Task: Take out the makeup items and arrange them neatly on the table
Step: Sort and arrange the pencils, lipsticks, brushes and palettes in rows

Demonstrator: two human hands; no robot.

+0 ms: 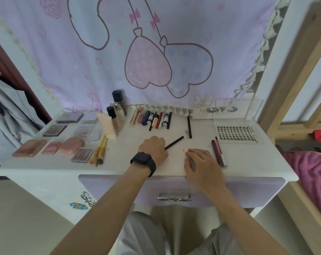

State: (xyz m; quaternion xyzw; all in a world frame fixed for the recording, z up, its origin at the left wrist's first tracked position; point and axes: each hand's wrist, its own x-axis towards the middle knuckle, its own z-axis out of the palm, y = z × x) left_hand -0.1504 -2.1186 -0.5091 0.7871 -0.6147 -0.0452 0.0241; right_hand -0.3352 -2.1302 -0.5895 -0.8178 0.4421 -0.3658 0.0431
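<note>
My left hand [153, 149], a dark watch on its wrist, grips one end of a thin black pencil [175, 142] that points up and right over the white table [128, 162]. My right hand [202, 165] lies palm down near the front edge with a small grey item under its fingers. Another black pencil [189, 127] lies behind. A dark red tube and a thin red pencil [218, 152] lie just right of my right hand. A row of tubes and pens [152, 119] lines the back.
Compacts and palettes [51, 138] fill the left side, with two yellow brushes [99, 150]. Bottles [117, 112] stand at the back centre. A lash tray [238, 134] and a clear acrylic box [248, 109] sit at the right. A closed lilac drawer [174, 192] is below.
</note>
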